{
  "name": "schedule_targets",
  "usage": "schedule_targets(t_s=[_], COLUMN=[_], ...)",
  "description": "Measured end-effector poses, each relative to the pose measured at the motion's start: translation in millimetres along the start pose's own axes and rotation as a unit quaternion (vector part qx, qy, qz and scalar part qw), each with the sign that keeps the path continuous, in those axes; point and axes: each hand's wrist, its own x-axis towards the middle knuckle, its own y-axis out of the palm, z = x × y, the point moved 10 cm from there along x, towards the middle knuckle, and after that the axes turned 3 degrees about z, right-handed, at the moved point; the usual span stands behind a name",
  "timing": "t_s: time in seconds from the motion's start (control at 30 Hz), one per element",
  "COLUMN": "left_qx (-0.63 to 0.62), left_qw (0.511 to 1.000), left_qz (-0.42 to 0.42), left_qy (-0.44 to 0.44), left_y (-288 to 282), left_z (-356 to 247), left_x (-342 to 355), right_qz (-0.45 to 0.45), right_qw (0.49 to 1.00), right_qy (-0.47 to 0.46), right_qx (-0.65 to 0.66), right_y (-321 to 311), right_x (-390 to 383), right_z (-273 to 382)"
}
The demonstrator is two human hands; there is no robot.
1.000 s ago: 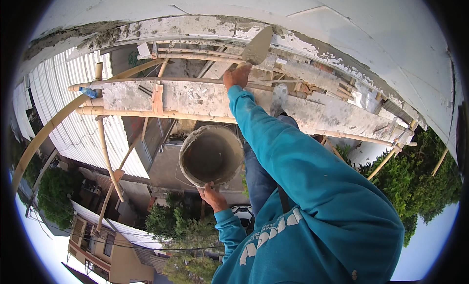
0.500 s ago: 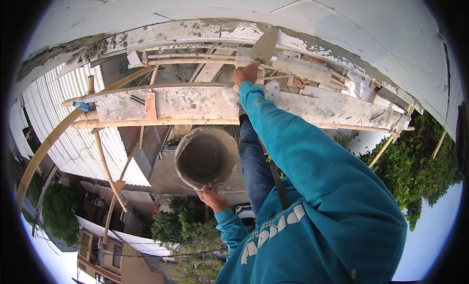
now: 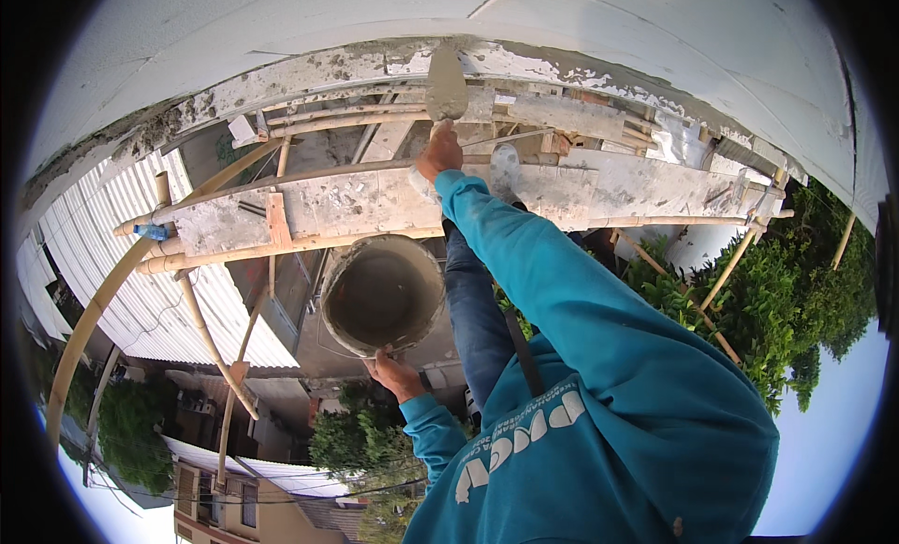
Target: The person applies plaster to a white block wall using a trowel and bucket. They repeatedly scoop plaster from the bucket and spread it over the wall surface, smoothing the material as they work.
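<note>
My right hand is closed round the handle of a trowel. Grey mortar coats the blade, whose tip reaches the mortar strip along the wall's lower edge. Whether the tip presses on the strip I cannot tell. Lower down, my left hand grips the near rim of a mortar-crusted bucket. The inside of the bucket is dark and grey, and how much it holds is unclear. The fingers of that hand are partly hidden by the rim.
Beneath me runs a scaffold plank, spattered with mortar and edged by bamboo poles. A blue object sits at its left end. The pale wall rises ahead. Far below are a corrugated roof and trees.
The trowel has moved left along the wall's lower edge and its blade now points more straight ahead. The bucket and my left hand have shifted slightly left and up in the picture.
</note>
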Motion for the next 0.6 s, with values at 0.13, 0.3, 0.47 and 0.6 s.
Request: schedule_targets(t_s=[0.13, 0.3, 0.47, 0.6], left_qx=[0.227, 0.088, 0.189, 0.155], left_qw=[0.969, 0.995, 0.977, 0.985], left_qz=[0.033, -0.022, 0.019, 0.014], left_qy=[0.094, 0.047, 0.097, 0.073], left_y=[14, -4, 0, 0], left_z=[-22, -14, -16, -14], left_x=[-1, 3, 4, 3], right_qz=[-0.007, -0.036, 0.051, 0.007], right_qw=[0.999, 0.964, 0.998, 0.997], right_qy=[-0.011, 0.202, 0.011, 0.025], right_qx=[0.05, 0.168, 0.023, 0.073], right_y=[-21, -40, -7, -24], right_x=[-8, 0, -8, -17], right_z=[-17, -57, -8, -43])
